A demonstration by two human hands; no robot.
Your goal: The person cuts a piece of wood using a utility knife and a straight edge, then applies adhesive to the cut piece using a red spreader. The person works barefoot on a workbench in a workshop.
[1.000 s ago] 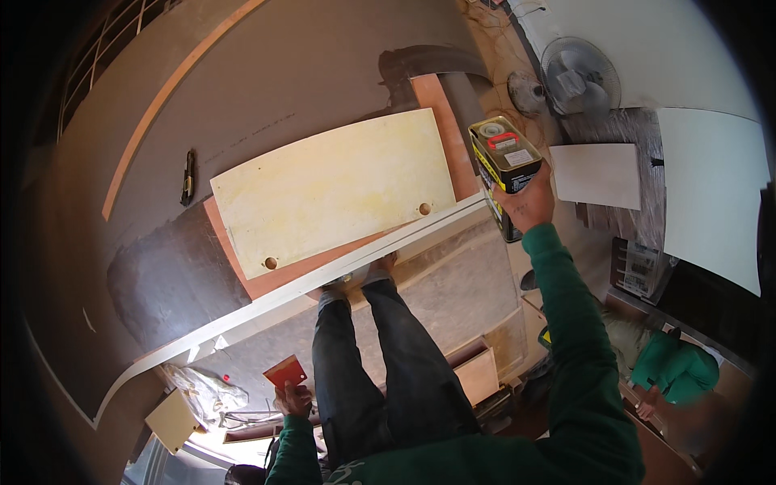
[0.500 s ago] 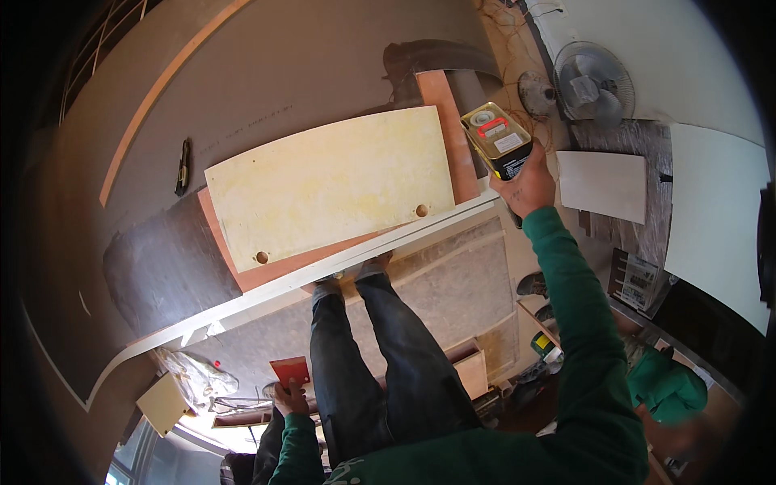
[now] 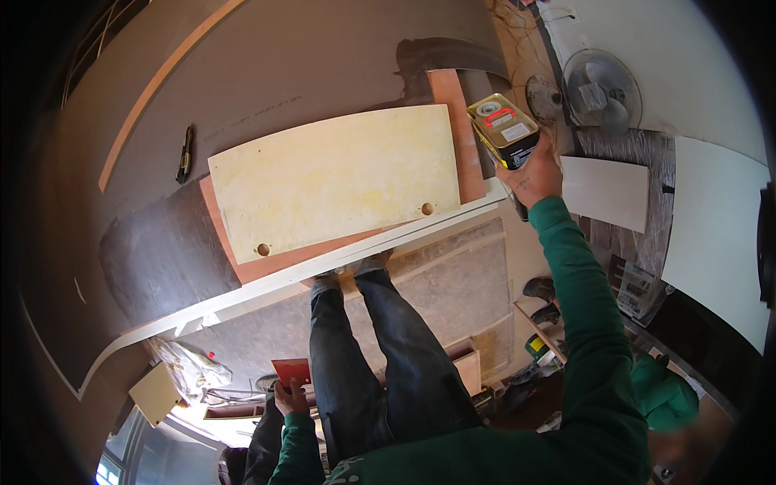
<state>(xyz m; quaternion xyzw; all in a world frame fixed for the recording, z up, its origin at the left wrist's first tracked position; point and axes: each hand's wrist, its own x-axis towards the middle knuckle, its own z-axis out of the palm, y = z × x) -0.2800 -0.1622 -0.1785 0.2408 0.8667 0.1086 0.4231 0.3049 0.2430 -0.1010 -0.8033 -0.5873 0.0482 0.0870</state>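
Observation:
My right hand (image 3: pixel 534 171) is closed around the near side of a rectangular metal can (image 3: pixel 512 139). The can has a gold-coloured top, a red handle, a white label and dark sides. It is at the right end of the work surface, just beyond a pale yellow panel (image 3: pixel 335 178) with a gently curved far edge and two round holes along its near edge. Low by my left leg, my left hand (image 3: pixel 291 398) grips a flat red spreader (image 3: pixel 292 370). Whether the can's base rests on anything is hidden.
Beneath the panel lies a reddish-brown sheet (image 3: pixel 463 145) on the large grey-brown surface (image 3: pixel 339 56). A utility knife (image 3: pixel 186 153) lies to the left. A fan (image 3: pixel 602 90) stands at far right. Another person's green sleeve (image 3: pixel 664 394) shows at lower right.
The whole view has shifted slightly, with the panel and can a little farther right in the picture. Both hands keep their holds.

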